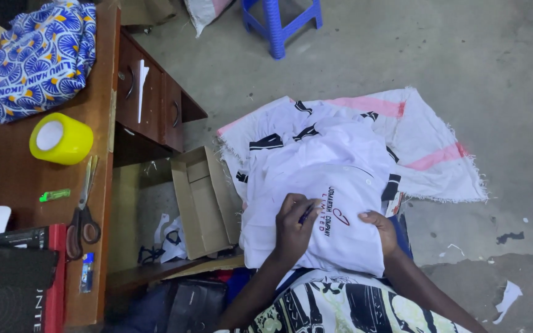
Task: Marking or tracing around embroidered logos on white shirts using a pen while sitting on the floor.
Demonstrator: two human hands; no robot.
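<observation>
A white garment point(334, 185) with dark trim and a small red and dark print lies on my lap, spread over a white sack with pink stripes point(427, 148). My left hand point(292, 227) presses on the garment beside the print and grips a thin dark pen-like object point(306, 214). At the garment's right edge my right hand point(382, 229) rests with fingers curled on the cloth, holding it flat. My black, white and yellow patterned clothing point(340, 308) fills the bottom of the view.
A wooden desk point(103, 185) on the left bears a yellow tape roll point(61, 139), scissors point(82, 213), a green marker point(54, 195), blue patterned cloth point(38, 55) and a black and red box point(13, 277). An open cardboard box point(205, 200) sits beside it. A blue stool point(279, 21) stands on the concrete floor.
</observation>
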